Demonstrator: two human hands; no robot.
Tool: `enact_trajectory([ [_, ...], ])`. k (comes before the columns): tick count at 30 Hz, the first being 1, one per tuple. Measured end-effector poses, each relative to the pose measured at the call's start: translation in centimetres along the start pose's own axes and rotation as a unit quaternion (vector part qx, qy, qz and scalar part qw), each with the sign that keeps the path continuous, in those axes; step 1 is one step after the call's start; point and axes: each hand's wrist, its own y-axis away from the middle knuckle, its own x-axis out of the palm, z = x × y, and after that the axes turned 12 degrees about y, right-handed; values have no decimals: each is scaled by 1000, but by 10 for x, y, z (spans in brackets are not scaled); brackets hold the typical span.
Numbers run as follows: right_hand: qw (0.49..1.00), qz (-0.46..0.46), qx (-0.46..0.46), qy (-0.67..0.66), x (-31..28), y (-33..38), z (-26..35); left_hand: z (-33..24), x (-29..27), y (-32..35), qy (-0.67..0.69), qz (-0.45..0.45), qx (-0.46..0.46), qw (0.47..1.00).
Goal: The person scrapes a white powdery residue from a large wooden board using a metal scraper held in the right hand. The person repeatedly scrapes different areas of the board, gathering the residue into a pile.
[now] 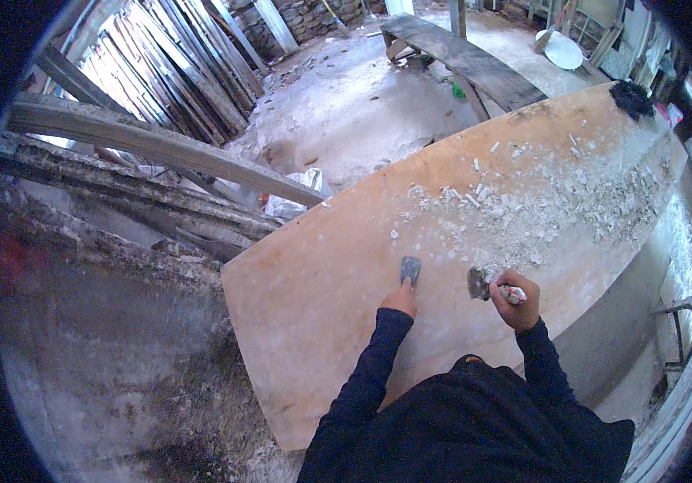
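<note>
My left hand [400,299] grips the near end of a small, flat grey block [411,268] with rounded corners, just over a large wooden board [322,322]. To its right, my right hand [516,300] is closed around the whitish, red-marked handle of a brush [479,283]. The brush's broad dark head points left, toward the grey block, and the two are apart. Beyond both hands, whitish chips and powder [539,209] are strewn across the board's far right half. Exactly what the grey block is cannot be made out.
A black bristly clump [632,100] lies at the board's far right corner. A wooden beam [169,153] slants in at the left, above a dusty wall [104,346]. Farther off stand a long bench [466,56], a white round basin [563,51] and leaning planks [177,64].
</note>
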Motion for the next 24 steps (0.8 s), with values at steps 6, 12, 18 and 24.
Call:
enact_trajectory([
  [6,1000,-2,-19,-6,7,1,9,-5,2,-48,-9,-35,-3,999],
  [12,999,2,-29,22,1,2,-2,-5,-2,-28,-35,3,11,999],
  [18,1000,-2,-6,12,2,4,-6,2,6,-23,-5,11,4,1000],
  [24,999,9,-43,10,10,-1,7,-13,-1,-56,-19,-2,-27,999],
])
